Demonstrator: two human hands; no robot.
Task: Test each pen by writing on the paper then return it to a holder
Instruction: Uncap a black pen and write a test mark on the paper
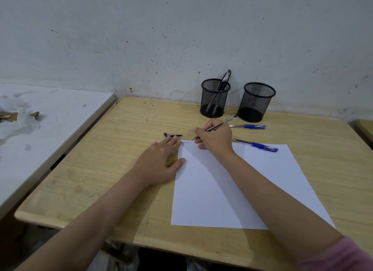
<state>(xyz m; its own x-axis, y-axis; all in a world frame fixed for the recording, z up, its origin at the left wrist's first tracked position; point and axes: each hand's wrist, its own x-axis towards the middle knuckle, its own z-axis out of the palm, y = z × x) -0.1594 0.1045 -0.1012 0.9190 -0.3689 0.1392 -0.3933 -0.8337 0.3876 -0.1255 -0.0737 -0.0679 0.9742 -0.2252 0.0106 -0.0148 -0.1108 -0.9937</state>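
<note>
A white sheet of paper (232,190) lies on the wooden desk (113,159), with a few small written marks at its top left corner. My right hand (217,136) grips a clear pen (223,122), its tip just past the paper's top edge. My left hand (161,159) rests flat on the desk, fingers spread, thumb touching the paper's left edge. A black pen cap (172,135) lies just beyond my left fingertips. Two black mesh holders stand at the back: the left holder (215,98) contains black pens, the right holder (256,102) looks empty. Two blue-capped pens (249,126) (260,146) lie to the right.
A stained wall runs right behind the holders. A white table (40,129) with paper scraps stands to the left, across a narrow gap. Another wooden surface (365,129) shows at the far right edge.
</note>
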